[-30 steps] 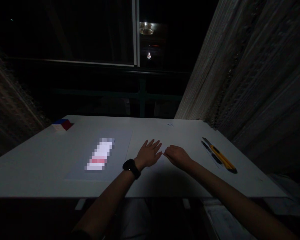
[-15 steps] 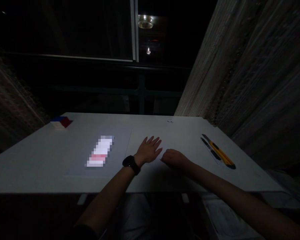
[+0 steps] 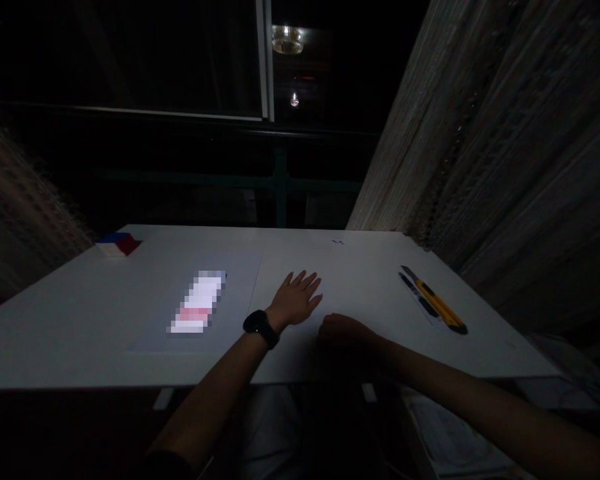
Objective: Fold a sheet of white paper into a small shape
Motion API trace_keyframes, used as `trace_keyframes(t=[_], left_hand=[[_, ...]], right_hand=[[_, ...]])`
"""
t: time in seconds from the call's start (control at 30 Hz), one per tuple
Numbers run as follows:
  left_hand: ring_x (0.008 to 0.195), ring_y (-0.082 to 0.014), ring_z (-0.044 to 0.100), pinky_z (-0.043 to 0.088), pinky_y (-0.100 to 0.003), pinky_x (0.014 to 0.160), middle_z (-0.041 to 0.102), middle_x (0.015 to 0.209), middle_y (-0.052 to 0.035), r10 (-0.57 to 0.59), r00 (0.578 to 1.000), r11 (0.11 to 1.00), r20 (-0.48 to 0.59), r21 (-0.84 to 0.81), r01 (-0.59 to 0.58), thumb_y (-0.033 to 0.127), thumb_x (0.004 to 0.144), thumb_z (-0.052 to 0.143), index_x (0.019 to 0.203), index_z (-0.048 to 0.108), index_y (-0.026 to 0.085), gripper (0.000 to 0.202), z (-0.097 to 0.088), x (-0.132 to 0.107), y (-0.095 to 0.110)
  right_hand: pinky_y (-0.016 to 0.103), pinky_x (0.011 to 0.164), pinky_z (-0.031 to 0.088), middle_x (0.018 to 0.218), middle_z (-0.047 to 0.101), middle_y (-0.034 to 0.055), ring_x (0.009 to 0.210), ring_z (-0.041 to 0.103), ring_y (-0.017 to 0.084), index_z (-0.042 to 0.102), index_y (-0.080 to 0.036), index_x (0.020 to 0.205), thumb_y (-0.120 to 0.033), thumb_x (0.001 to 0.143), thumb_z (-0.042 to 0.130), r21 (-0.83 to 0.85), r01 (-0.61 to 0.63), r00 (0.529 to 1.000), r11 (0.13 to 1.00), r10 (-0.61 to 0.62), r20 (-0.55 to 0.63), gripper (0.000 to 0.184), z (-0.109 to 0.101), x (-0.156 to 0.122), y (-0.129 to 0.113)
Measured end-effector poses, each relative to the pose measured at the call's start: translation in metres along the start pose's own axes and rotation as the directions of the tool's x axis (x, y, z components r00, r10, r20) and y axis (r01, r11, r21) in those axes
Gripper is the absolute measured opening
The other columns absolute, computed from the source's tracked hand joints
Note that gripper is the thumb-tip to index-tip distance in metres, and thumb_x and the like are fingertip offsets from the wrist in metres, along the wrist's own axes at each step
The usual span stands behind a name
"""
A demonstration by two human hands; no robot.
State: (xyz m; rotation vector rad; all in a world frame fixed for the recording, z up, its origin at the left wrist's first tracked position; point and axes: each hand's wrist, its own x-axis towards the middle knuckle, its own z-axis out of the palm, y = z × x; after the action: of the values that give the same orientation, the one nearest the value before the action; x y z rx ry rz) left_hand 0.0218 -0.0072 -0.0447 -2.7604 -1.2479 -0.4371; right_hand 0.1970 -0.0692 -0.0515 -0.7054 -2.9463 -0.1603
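My left hand (image 3: 296, 298) lies open over the white tabletop (image 3: 280, 367), palm down and fingers spread, with a dark watch (image 3: 260, 325) on its wrist. Just right of it and closer to the front edge, my right hand (image 3: 345, 331) is curled closed, low over the table in shadow. Its fingertips are hidden, so what it holds, if anything, cannot be made out. Left of my hands a lit phone (image 3: 197, 303), its screen blurred out, rests on a white sheet (image 3: 240, 287).
At right lie a yellow utility knife (image 3: 443, 307) and a dark pen (image 3: 420, 295). A blue, red and white block (image 3: 117, 245) sits at the far left corner. Small scraps (image 3: 337, 241) lie near the back edge. A curtain (image 3: 395, 167) hangs at right.
My right hand has moved down toward the front edge and slightly left, away from the left hand's fingers. My left hand stays spread in nearly the same place. The view has shifted slightly.
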Motion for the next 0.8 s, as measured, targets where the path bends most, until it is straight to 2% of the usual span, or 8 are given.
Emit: trace_keyframes(t=[0.1,0.2,0.27,0.33,0.43,0.53,0.7,0.8], left_hand=[[0.132,-0.0229,0.025,0.016,-0.044,0.108,0.033,0.143,-0.0027,0.004,1.000,1.000,0.008,-0.004,-0.004,0.047,0.091,0.017,0.136,0.033,0.023,0.053,-0.001,0.000,0.000],[0.132,-0.0234,0.025,0.017,-0.045,0.107,0.033,0.143,-0.0034,0.003,1.000,1.000,0.014,-0.012,-0.002,0.047,0.091,0.018,0.135,0.034,0.023,0.053,-0.002,0.000,0.001],[0.132,-0.0238,0.025,0.017,-0.045,0.107,0.033,0.143,-0.0037,0.000,1.000,1.000,0.007,-0.015,0.000,0.047,0.091,0.019,0.135,0.035,0.023,0.053,-0.002,0.000,0.001],[0.132,-0.0238,0.026,0.017,-0.044,0.107,0.034,0.142,-0.0036,0.001,1.000,1.000,-0.004,-0.016,-0.002,0.047,0.091,0.020,0.135,0.035,0.023,0.053,-0.002,0.000,0.001],[0.132,-0.0239,0.026,0.017,-0.044,0.107,0.035,0.142,-0.0038,0.000,1.000,1.000,-0.016,-0.017,-0.001,0.047,0.091,0.020,0.134,0.036,0.023,0.052,-0.001,0.000,0.001],[0.131,-0.0240,0.027,0.017,-0.045,0.107,0.035,0.142,-0.0041,0.000,1.000,1.000,-0.018,-0.017,0.000,0.046,0.091,0.020,0.134,0.036,0.022,0.052,-0.001,0.000,0.001],[0.132,-0.0239,0.026,0.017,-0.044,0.107,0.035,0.142,-0.0041,0.002,1.000,1.000,-0.011,-0.024,-0.003,0.046,0.091,0.021,0.134,0.037,0.023,0.051,-0.001,0.000,0.001],[0.132,-0.0236,0.026,0.017,-0.044,0.107,0.035,0.142,-0.0044,0.004,1.000,0.999,-0.010,-0.037,-0.004,0.045,0.091,0.022,0.134,0.036,0.023,0.051,-0.002,0.001,0.000]], right_hand=[[0.026,0.065,0.040,0.077,0.064,0.0025,0.070,0.054,0.013,0.063,-0.022,0.084,-0.026,0.089,0.044,0.148,-0.025,0.992,0.989,0.043,-0.116,0.020,-0.003,-0.006,-0.008],[0.025,0.059,0.039,0.064,0.060,0.0029,0.061,0.051,0.013,0.060,-0.019,0.071,-0.025,0.088,0.046,0.138,-0.100,0.971,0.985,0.127,-0.203,0.023,-0.010,-0.006,-0.001],[0.026,0.061,0.040,0.067,0.059,0.0051,0.064,0.051,0.014,0.058,-0.016,0.072,-0.024,0.088,0.044,0.110,-0.238,0.911,0.965,0.261,-0.318,0.023,-0.016,-0.003,0.014],[0.027,0.065,0.040,0.071,0.059,0.0069,0.069,0.051,0.015,0.057,-0.015,0.076,-0.023,0.089,0.041,0.092,-0.302,0.866,0.949,0.314,-0.391,0.022,-0.022,-0.001,0.030],[0.028,0.067,0.040,0.071,0.058,0.0074,0.069,0.050,0.017,0.055,-0.015,0.075,-0.024,0.090,0.039,0.002,-0.310,0.891,0.951,0.291,-0.349,0.024,-0.022,0.001,0.047],[0.029,0.068,0.041,0.071,0.058,0.0074,0.069,0.051,0.017,0.056,-0.015,0.075,-0.022,0.090,0.038,-0.074,-0.288,0.924,0.955,0.257,-0.283,0.025,-0.014,0.003,0.047],[0.030,0.072,0.042,0.072,0.062,0.0071,0.070,0.054,0.017,0.060,-0.016,0.076,-0.016,0.086,0.042,-0.106,-0.156,0.983,0.982,0.144,-0.110,0.021,-0.002,0.002,0.023],[0.028,0.072,0.043,0.075,0.066,0.0053,0.073,0.056,0.016,0.063,-0.019,0.081,-0.016,0.084,0.045,0.008,-0.038,0.999,0.999,0.038,-0.038,0.019,0.002,-0.003,-0.001]])
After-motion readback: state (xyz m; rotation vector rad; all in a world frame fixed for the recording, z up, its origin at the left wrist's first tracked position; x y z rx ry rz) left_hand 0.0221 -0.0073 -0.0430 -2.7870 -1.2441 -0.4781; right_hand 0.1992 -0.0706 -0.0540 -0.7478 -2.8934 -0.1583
